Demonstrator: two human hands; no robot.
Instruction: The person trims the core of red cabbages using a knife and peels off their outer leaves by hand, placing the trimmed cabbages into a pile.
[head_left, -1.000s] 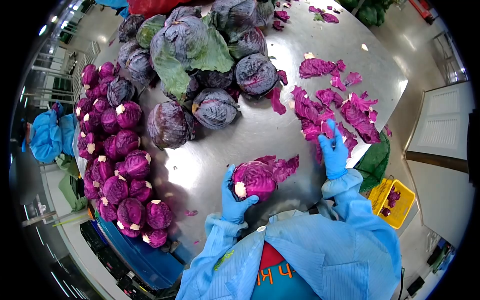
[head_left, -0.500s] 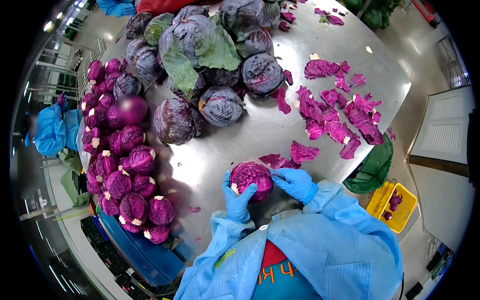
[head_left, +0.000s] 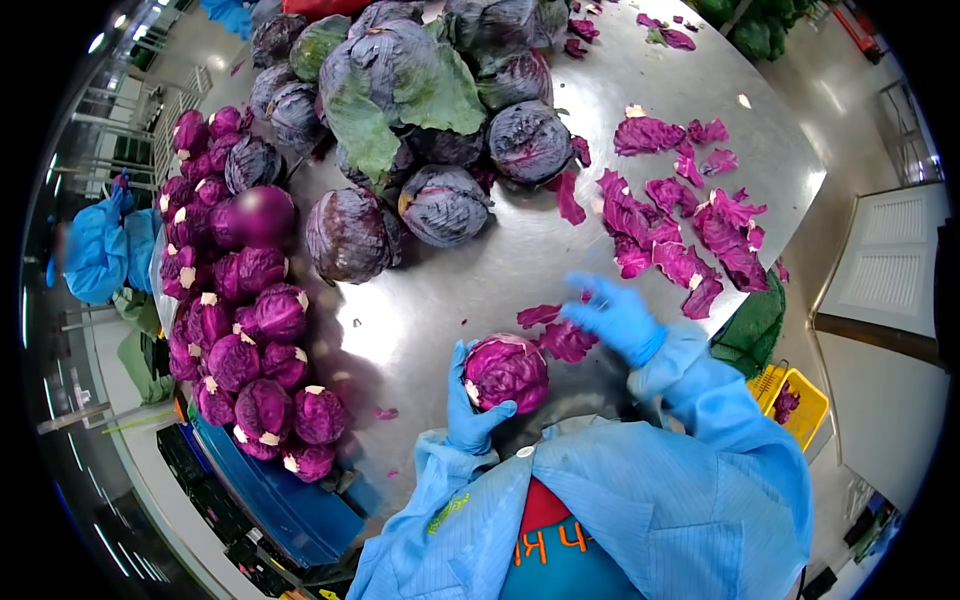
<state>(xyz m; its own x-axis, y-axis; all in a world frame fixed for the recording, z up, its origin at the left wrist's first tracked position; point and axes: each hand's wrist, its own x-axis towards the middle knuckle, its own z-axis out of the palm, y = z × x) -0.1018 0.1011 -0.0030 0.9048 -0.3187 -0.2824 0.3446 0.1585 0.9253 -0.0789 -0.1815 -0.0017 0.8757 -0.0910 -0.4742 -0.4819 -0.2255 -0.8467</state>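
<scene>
My left hand (head_left: 468,415), in a blue glove, cups a trimmed red cabbage (head_left: 508,372) from its left side and below, with the pale cut stem towards the palm. To the right, my gloved right hand (head_left: 615,318) is raised above the table, away from the cabbage. Its fingers look apart, though slightly blurred, and I make out no tool in them. Just below those fingers lie loose cabbage leaves (head_left: 568,341) on the metal table (head_left: 430,290).
Untrimmed dark cabbages (head_left: 445,205) are heaped at the back. Several trimmed cabbages (head_left: 235,362) line the left side above a blue bin (head_left: 285,495). Torn leaves (head_left: 630,225) lie at right; a yellow crate (head_left: 808,412) stands beyond the edge. A person in blue (head_left: 95,255) is far left.
My right hand has left the cabbage and moved up and right over the loose leaves, its fingers spreading. My left hand keeps holding the cabbage, which has turned slightly.
</scene>
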